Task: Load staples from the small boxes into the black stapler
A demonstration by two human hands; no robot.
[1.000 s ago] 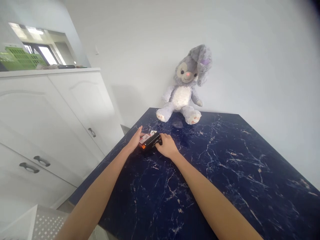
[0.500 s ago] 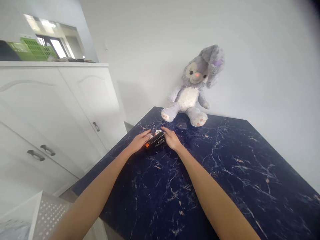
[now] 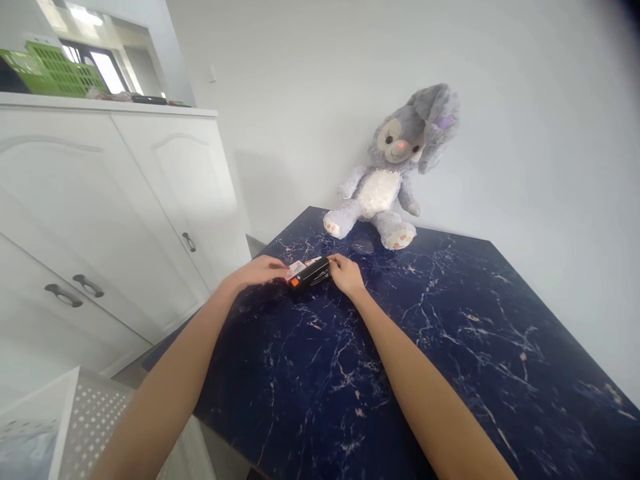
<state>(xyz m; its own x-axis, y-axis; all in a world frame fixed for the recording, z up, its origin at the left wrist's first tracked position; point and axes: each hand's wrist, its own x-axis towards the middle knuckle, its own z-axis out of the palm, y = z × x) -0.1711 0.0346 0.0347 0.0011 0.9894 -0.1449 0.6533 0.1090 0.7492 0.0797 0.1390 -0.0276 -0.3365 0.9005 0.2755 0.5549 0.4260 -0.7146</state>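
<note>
A small black box point(image 3: 311, 273) with an orange square on its left end lies at a slant on the dark blue marbled table point(image 3: 310, 367). White pieces with red marks point(image 3: 296, 269), like cards or packets, show along its far side. My left hand point(image 3: 257, 272) is at the box's left end, its closed fingertips on the nearest white-and-red piece. Around the right end of the box, my right hand point(image 3: 346, 275) has its fingers curled; its grip is partly hidden. Behind the hands sits a grey plush rabbit point(image 3: 380, 190), leaning on the wall.
White cabinets point(image 3: 150, 200) with dark handles stand to the left. On top of them is a green plastic basket point(image 3: 60, 70). A white perforated bin point(image 3: 93, 413) stands at lower left, beside the table. The wall point(image 3: 525, 133) rises behind the table.
My left hand has drawn back a little to the left, exposing more of the white-and-red piece. My right index finger, stretched out before, is now curled in. The view has shifted slightly.
</note>
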